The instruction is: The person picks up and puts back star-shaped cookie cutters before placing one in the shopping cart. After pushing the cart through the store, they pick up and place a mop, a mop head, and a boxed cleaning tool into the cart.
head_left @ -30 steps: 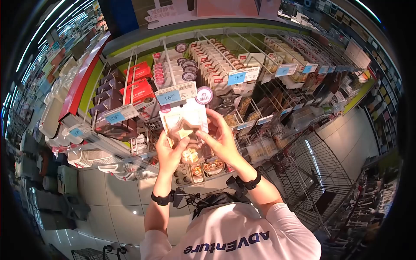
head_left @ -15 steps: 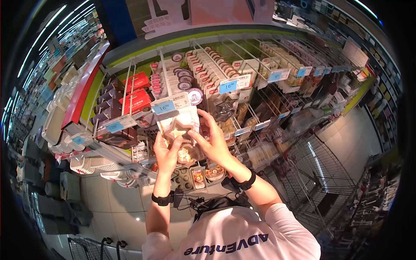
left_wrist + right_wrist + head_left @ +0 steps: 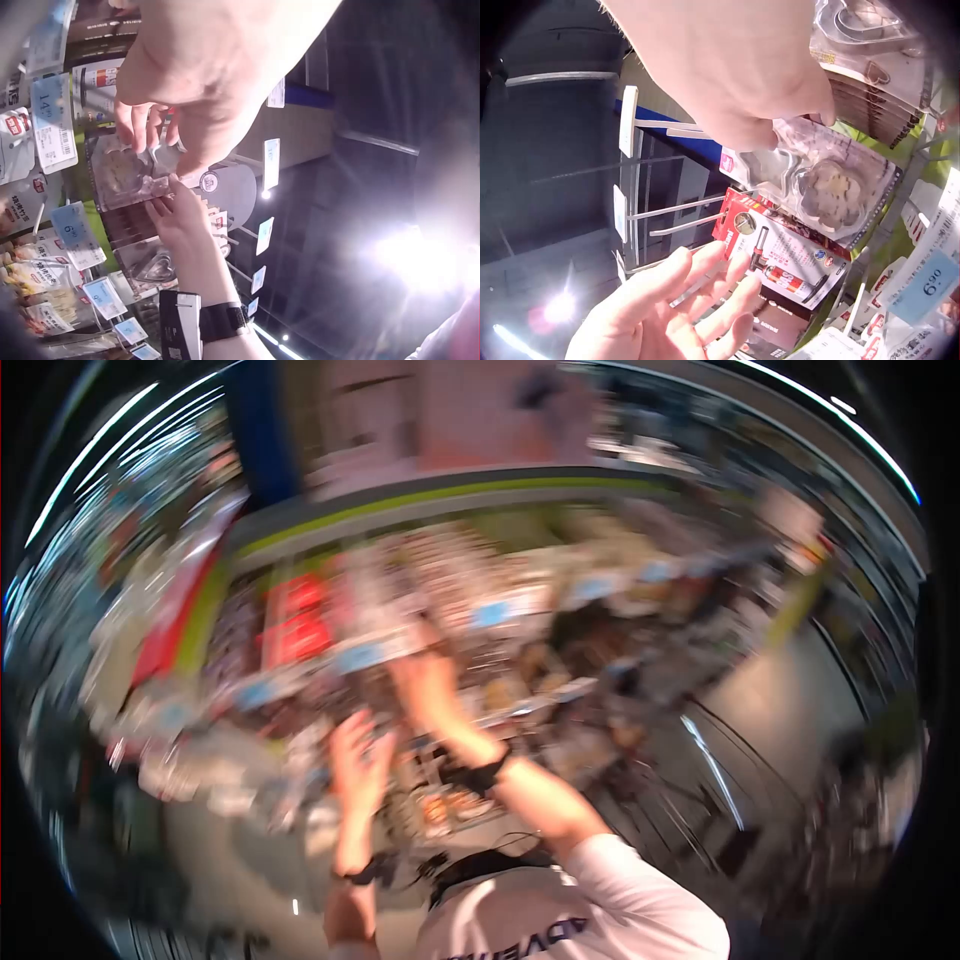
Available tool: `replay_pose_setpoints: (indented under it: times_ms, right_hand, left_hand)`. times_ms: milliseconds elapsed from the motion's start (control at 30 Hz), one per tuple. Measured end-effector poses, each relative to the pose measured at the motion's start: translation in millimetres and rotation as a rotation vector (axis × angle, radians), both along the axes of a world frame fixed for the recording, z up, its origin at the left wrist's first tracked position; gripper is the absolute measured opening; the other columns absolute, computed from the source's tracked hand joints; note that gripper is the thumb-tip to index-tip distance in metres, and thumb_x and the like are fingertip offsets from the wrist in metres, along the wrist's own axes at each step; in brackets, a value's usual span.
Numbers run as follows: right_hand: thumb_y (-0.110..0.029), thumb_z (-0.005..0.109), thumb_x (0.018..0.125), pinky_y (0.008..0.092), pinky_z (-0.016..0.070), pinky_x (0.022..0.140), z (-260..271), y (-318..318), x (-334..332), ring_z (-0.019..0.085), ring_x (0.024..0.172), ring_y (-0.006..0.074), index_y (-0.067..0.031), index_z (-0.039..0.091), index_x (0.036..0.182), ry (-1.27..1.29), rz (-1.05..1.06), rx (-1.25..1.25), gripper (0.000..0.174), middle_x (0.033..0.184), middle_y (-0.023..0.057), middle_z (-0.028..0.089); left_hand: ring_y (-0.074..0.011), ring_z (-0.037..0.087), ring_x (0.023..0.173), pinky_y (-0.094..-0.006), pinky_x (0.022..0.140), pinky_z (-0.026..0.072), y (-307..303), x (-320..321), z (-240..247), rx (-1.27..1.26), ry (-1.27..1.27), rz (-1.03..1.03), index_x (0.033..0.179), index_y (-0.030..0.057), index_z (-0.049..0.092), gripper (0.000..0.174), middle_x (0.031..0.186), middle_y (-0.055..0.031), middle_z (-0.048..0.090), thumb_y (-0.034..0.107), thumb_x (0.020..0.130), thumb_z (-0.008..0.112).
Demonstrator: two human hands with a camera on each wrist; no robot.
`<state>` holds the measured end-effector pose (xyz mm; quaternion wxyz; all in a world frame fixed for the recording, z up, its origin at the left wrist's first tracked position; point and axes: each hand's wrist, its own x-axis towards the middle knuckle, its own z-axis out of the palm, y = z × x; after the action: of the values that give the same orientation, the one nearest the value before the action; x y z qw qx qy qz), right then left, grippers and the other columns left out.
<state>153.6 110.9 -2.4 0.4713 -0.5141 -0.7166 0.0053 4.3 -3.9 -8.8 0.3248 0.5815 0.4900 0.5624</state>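
Note:
A clear blister pack [image 3: 832, 196] with star-shaped and flower-shaped cookie cutters hangs among the display hooks. My right hand [image 3: 428, 685] is up at the rack; in the right wrist view its thumb and fingers pinch the pack's edge. Lower and to the left, my left hand [image 3: 360, 765] is off the pack. Its palm and loosely spread fingers show in the right wrist view. From the left wrist, that hand overlaps the pack, while the right hand's fingertips meet the pack's lower edge. Blur hides detail in the head view.
Beside the pack hangs a red-and-white boxed gas torch [image 3: 780, 270]. Heart-shaped cutter packs [image 3: 154, 264] hang on the other side. Metal hooks with price tags [image 3: 924, 285] stick out around the hands. A wire shopping cart [image 3: 690, 810] stands to the right.
My left hand has let go of the pack and dropped down and left. The right hand has moved left at the rack. The head view has shifted and blurred.

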Motion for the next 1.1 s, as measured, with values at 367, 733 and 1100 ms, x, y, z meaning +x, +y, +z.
replay_pose_setpoints:
  times_ms: [367,733,1100]
  right_hand:
    - [-0.017,0.066,0.09,0.0446,0.0429,0.1,-11,-113,78,0.05,0.119,0.0406,0.0022,0.036,0.142,0.353,0.485,-0.341,0.063,0.133,0.0229,0.046]
    - [-0.034,0.066,0.094,0.0402,0.0513,0.091,-95,-259,259,0.064,0.107,0.0314,0.0035,0.058,0.126,0.261,0.143,-0.716,0.05,0.116,0.021,0.065]
    - [-0.034,0.066,0.096,0.0351,0.0514,0.092,-107,-375,355,0.065,0.105,0.023,0.0006,0.058,0.126,0.568,-0.128,-0.862,0.047,0.118,0.0144,0.067]
  left_hand:
    - [-0.0237,0.056,0.12,-0.034,0.106,0.0493,9,-19,-73,-0.439,-0.215,-0.471,0.13,-0.0062,0.049,0.045,0.13,-0.0226,0.055,-0.006,0.088,0.064]
    - [-0.0189,0.062,0.106,-0.0319,0.094,0.0494,-21,99,-57,-0.338,0.194,-0.943,0.121,-0.0021,0.058,0.031,0.113,-0.0123,0.066,0.0,0.091,0.064]
    - [-0.0154,0.063,0.102,-0.0292,0.094,0.0483,-23,140,-84,-0.552,0.212,-0.981,0.122,-0.002,0.056,0.028,0.11,-0.0095,0.066,0.002,0.095,0.061]
